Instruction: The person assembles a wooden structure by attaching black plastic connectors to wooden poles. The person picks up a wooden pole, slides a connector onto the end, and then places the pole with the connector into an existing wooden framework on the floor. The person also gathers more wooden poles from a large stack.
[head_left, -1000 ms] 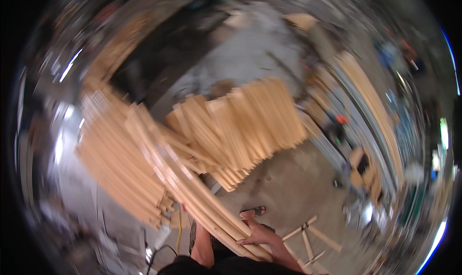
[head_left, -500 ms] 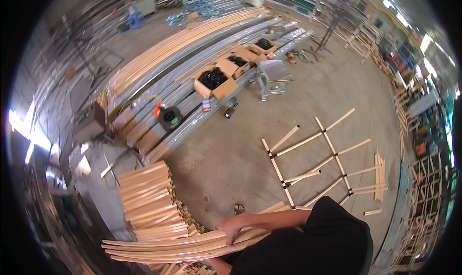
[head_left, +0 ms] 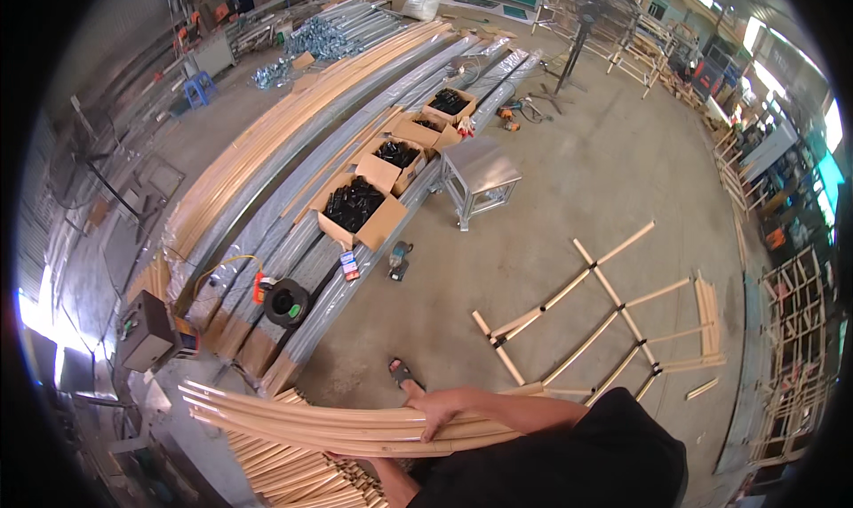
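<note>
counting the clock from where the person stands, i see open concrete floor [head_left: 577, 179] ahead at one o'clock, with a long row of wrapped lengths [head_left: 306, 157] spread from ten to twelve. a jointed frame of tan tubes [head_left: 620, 308] lies on the floor at two o'clock, and a pile of matching tubes [head_left: 306, 483] sits low at eight. the bundle of tan tubes [head_left: 311, 424] is up across the front of the body, its free end out at nine; i can't make out its other end. with tubes this long, i'd say hold both ends level and turn slowly, lest the tip swing into something. the right hand [head_left: 435, 410] is closed over the top, thumb and fingers spread around several tubes; the left hand [head_left: 377, 464] is mostly hidden underneath, so i can't tell how tightly it's curled. a firm squeeze should stop tubes sliding. mind the power tool [head_left: 399, 259] near twelve.
</note>
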The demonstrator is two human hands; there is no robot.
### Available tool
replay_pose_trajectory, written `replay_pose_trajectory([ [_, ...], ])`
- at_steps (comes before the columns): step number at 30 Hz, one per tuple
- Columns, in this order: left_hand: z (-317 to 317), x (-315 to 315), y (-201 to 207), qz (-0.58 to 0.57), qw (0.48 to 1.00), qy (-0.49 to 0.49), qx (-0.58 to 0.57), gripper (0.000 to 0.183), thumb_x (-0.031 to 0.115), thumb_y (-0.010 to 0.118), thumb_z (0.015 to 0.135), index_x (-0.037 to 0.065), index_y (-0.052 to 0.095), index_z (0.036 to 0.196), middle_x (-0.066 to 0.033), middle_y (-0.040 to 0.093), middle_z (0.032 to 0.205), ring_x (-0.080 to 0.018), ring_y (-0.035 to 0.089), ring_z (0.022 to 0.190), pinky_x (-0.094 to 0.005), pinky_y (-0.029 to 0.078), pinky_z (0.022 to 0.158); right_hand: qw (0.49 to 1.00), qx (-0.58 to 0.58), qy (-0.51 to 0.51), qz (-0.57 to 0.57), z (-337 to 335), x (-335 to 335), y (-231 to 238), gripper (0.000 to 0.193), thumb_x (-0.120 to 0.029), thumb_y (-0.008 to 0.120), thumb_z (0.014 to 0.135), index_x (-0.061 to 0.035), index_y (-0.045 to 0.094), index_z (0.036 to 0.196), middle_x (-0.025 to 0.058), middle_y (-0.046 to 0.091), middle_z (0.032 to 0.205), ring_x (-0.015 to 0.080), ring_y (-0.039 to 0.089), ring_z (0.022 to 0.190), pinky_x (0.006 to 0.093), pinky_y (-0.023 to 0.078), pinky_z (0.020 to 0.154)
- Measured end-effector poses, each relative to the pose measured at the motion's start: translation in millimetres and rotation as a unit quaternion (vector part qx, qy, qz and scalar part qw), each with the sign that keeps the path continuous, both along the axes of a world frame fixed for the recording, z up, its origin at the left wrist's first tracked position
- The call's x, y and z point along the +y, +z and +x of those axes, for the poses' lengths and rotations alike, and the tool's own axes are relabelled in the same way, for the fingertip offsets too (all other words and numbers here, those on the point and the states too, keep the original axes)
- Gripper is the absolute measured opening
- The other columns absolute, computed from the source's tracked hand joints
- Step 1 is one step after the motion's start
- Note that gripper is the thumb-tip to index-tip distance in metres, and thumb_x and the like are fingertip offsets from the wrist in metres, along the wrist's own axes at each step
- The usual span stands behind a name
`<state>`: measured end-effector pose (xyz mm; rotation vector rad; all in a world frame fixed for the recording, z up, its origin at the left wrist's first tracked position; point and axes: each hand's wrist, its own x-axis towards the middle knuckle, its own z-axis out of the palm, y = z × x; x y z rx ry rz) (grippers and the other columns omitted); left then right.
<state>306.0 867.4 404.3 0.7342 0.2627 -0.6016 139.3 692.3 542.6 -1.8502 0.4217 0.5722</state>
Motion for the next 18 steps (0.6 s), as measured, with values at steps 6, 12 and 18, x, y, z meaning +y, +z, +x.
replay_pose_trajectory([
  [6, 17, -164, -10, -0.026, 0.999, -0.040, 0.008, 0.077, 0.066, 0.051, 0.086, 0.009, 0.045, 0.138, -0.0126, 0.054, 0.129, -0.0280, 0.056, 0.115, -0.0427, 0.049, 0.097, 0.993, 0.065, -0.091, 0.034, -21, -139, 28, 0.089, -0.049, 0.085, 0.064, 0.0009, 0.051, 0.129, 0.0239, 0.065, 0.116, 0.0365, 0.062, 0.109, 0.0432, 0.048, 0.094],
  [12, 3, -337, -15, -0.064, 0.994, -0.088, 0.001, 0.077, 0.066, 0.050, 0.087, 0.009, 0.045, 0.138, -0.0122, 0.054, 0.129, -0.0277, 0.056, 0.116, -0.0425, 0.049, 0.097, 0.984, 0.059, -0.163, 0.048, -63, -284, 8, 0.092, -0.050, 0.084, 0.067, 0.0018, 0.047, 0.133, 0.0234, 0.064, 0.118, 0.0347, 0.063, 0.109, 0.0403, 0.049, 0.095],
  [18, -49, -527, 34, -0.032, 0.990, -0.136, -0.017, 0.077, 0.067, 0.044, 0.090, 0.013, 0.038, 0.144, -0.0110, 0.048, 0.136, -0.0266, 0.053, 0.119, -0.0417, 0.046, 0.100, 0.982, 0.033, -0.180, 0.054, -114, -452, -7, 0.091, -0.049, 0.084, 0.067, 0.0031, 0.048, 0.132, 0.0237, 0.065, 0.117, 0.0337, 0.063, 0.109, 0.0394, 0.049, 0.094],
])
